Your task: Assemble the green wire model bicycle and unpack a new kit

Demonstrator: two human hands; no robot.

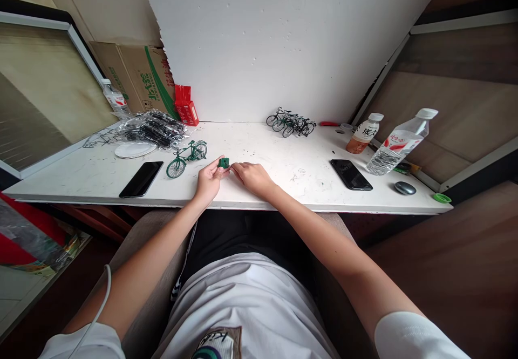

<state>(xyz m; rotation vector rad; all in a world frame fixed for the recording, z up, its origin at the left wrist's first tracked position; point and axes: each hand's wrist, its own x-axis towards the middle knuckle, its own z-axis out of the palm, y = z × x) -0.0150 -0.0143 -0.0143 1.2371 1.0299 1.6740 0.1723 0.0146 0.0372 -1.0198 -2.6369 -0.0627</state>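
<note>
My left hand (209, 180) rests on the white table (283, 154) near its front edge, its fingers pinched on a small green part (223, 162). My right hand (253, 176) lies just to the right, fingers curled, its fingertips meeting the same green part. A green model bicycle (186, 157) stands upright on the table a little to the left of my left hand.
A black phone (141, 179) lies at left and another black phone (350, 174) at right. Bags of dark parts (156, 127), a white disc (135, 149), a red box (186, 105) and a cardboard box (137, 78) sit back left. Finished dark model bicycles (290, 122), two bottles (399, 143) and a mouse (405, 188) stand on the right.
</note>
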